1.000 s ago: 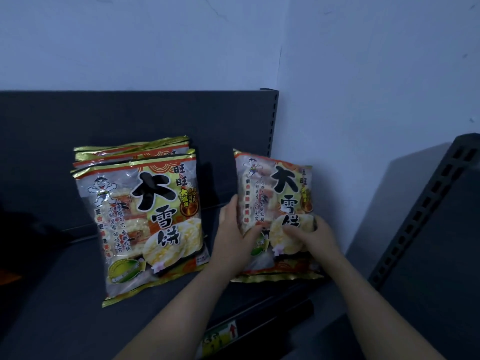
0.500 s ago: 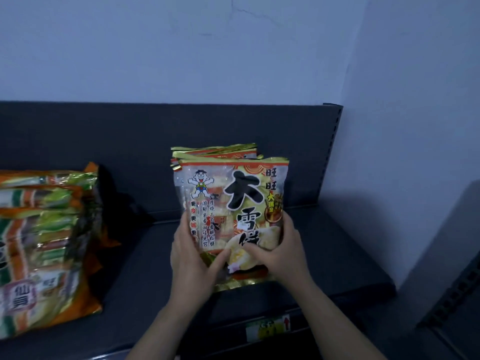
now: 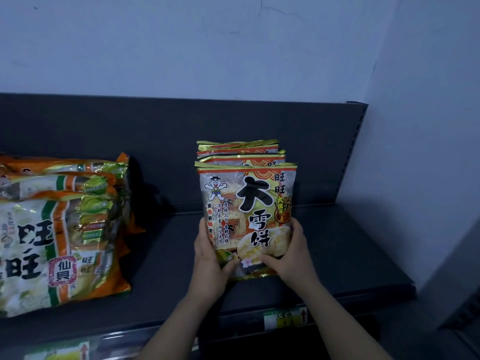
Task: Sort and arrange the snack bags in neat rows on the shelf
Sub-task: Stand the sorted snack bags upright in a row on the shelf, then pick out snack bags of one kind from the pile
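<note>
Head view, from the left: a stack of orange-and-green snack bags (image 3: 59,229) stands at the left edge of the dark shelf (image 3: 161,268), leaning back one behind another, their fronts facing the camera. Below them, on a lower level, the top of another green-trimmed bag (image 3: 57,352) shows dimly. A bare stretch of shelf board separates this stack from the next group, with the dark back panel (image 3: 155,141) rising behind.

Near the middle, the left grip (image 3: 207,266) is closed on the lower left edge of the front red-and-gold bag (image 3: 246,211), thumb laid across the front, fingers hidden behind. This bag stands upright, face forward, with large black characters and a cartoon child printed on it. It is the foremost of a row of matching bags (image 3: 239,149), whose gold top seams show just behind and above it. Whether its bottom seam rests on the shelf board cannot be told.

The right grip (image 3: 293,258) clasps the same bag at its lower right corner, thumb across the front near the bottom. A yellow-green price tag (image 3: 284,318) sits on the shelf's front lip below. Further right stands a perforated upright (image 3: 355,152), then the pale wall (image 3: 420,152).
</note>
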`<state>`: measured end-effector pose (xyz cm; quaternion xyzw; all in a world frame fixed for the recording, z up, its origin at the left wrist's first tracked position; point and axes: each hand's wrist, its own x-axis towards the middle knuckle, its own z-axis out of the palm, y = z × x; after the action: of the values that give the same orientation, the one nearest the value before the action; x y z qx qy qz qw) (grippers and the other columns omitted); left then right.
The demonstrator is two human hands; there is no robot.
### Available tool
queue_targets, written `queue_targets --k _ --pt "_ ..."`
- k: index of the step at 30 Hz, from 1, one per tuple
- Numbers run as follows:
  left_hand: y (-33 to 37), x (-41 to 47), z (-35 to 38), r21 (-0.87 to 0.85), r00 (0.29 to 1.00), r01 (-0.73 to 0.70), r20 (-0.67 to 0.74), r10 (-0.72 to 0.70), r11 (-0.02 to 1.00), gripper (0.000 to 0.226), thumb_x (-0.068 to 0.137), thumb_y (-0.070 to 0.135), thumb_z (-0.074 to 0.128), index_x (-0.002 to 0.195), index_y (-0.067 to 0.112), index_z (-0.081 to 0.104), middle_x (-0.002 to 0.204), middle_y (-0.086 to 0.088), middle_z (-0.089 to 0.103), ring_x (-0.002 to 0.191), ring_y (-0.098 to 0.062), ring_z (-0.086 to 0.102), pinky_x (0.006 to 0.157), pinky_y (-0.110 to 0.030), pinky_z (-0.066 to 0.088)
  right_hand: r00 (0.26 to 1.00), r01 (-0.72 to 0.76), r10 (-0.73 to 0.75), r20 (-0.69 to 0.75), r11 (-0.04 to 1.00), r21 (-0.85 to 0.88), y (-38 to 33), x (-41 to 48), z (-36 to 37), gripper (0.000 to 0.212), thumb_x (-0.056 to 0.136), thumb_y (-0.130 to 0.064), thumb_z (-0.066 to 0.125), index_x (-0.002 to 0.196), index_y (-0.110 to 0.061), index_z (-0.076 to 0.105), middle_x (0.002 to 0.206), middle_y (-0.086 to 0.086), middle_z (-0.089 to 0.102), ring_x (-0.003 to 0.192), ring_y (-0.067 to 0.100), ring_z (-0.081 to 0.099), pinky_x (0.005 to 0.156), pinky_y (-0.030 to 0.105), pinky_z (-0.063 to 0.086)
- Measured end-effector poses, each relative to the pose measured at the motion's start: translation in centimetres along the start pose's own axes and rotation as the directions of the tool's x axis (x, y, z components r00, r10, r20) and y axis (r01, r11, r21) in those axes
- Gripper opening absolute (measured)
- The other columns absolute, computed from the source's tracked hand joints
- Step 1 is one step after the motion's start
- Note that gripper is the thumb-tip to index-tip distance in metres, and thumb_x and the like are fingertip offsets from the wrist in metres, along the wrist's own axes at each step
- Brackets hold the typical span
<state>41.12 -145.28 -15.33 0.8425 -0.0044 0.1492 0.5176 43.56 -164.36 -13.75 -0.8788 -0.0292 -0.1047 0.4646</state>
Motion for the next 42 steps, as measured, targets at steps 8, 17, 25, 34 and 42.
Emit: queue_targets --k 8,17,25,34,42 --pt "2.3 -0.5 -2.3 0.077 0.991 -0.084 -0.098 0.092 0.993 0.101 0.085 0.037 0.071 0.155 0.023 -0.001 0.157 -0.002 0.017 0.144 -0.013 0.02 0.109 -0.024 0.023 0.959 0.197 -0.241 -0.149 0.945 -0.259 -4.1 -1.1 0.0 0.098 0.079 -0.041 0.075 0.151 -0.022 0.011 0.158 -0.001 0.006 0.146 0.016 0.003 0.12 0.04 0.017" --pt "1.3 -1.5 -12.3 0.227 0.936 -0.111 -0.304 0.179 0.968 0.079 0.091 0.028 0.065 0.153 0.016 0.018 0.153 -0.004 0.035 0.139 -0.015 0.032 0.111 -0.027 0.028 0.905 0.396 -0.422 -0.046 0.878 -0.268 -12.2 -2.1 6.8 0.086 0.08 -0.047 0.07 0.149 -0.018 0.028 0.157 -0.001 0.016 0.146 0.015 0.011 0.119 0.035 0.021" --pt "-4.0 -2.1 -25.0 0.436 0.872 0.091 -0.469 0.14 0.895 0.099 0.081 0.044 0.072 0.153 0.007 0.015 0.157 -0.014 0.023 0.146 -0.029 0.016 0.117 -0.044 0.019 0.918 0.334 -0.303 0.256 0.939 -0.086 -19.8 -3.8 16.6 0.106 0.079 -0.066 0.061 0.154 -0.021 0.002 0.161 -0.01 -0.001 0.148 0.009 -0.002 0.122 0.036 0.012" --pt "-8.9 0.5 -34.5 0.031 0.907 0.289 -0.328 -0.263 0.957 0.142 0.054 0.063 0.084 0.154 0.028 -0.01 0.162 -0.002 0.01 0.146 -0.029 0.022 0.11 -0.047 0.039 0.956 0.117 -0.134 0.259 0.99 0.081 -23.8 -3.2 24.0 0.129 0.065 -0.06 0.079 0.149 -0.039 -0.016 0.16 -0.004 0.014 0.144 0.02 0.024 0.114 0.046 0.032" --pt "-10.1 3.9 -36.4 -0.101 0.959 0.234 -0.143 -0.247 0.967 0.113 0.067 0.039 0.086 0.152 0.024 0.013 0.105 0.002 0.056 0.072 -0.008 0.052 0.053 -0.013 0.048 0.945 0.205 -0.234 0.227 0.968 0.146 -24.7 -1.4 25.8 0.137 0.057 -0.045 0.09 0.139 -0.06 -0.019 0.153 -0.004 0.027 0.138 0.016 0.034 0.11 0.051 0.036"
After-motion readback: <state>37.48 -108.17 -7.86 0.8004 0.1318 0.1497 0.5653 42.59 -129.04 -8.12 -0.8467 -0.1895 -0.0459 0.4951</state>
